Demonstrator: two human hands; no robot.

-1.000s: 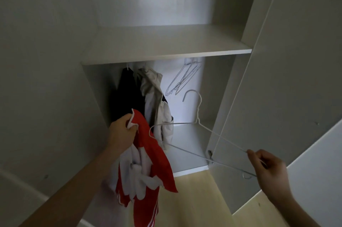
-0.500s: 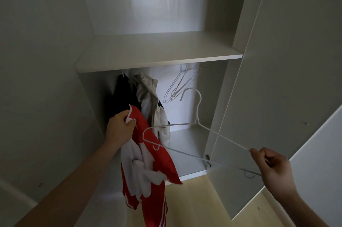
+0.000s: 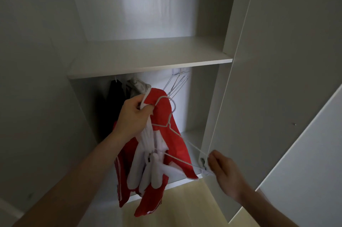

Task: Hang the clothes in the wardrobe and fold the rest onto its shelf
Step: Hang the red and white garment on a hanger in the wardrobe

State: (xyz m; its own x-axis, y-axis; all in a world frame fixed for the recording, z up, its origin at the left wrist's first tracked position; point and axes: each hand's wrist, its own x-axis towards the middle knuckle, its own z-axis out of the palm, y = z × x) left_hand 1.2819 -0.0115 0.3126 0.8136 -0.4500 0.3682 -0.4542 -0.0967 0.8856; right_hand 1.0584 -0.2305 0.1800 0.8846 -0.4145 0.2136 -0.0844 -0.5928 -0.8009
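Note:
A red and white jacket (image 3: 172, 115) hangs from my left hand (image 3: 133, 115), which grips its collar in front of the open wardrobe. My right hand (image 3: 224, 173) pinches the lower corner of a white wire hanger (image 3: 171, 122). The hanger lies tilted against the jacket, its hook up near my left hand's fingers. A white shelf (image 3: 148, 56) spans the wardrobe above the hanging space.
A black garment (image 3: 114, 95) and a grey one (image 3: 137, 86) hang at the left under the shelf. Several bare wire hangers (image 3: 177, 82) hang at the right. The open wardrobe door (image 3: 277, 78) stands close on the right, its hinge (image 3: 203, 163) beside my right hand. Light wooden floor (image 3: 185, 204) lies below.
My left hand has lifted the jacket up and rightwards. My right hand has brought the hanger left against the jacket, so the hook now sits by my left hand. The view has tilted upward.

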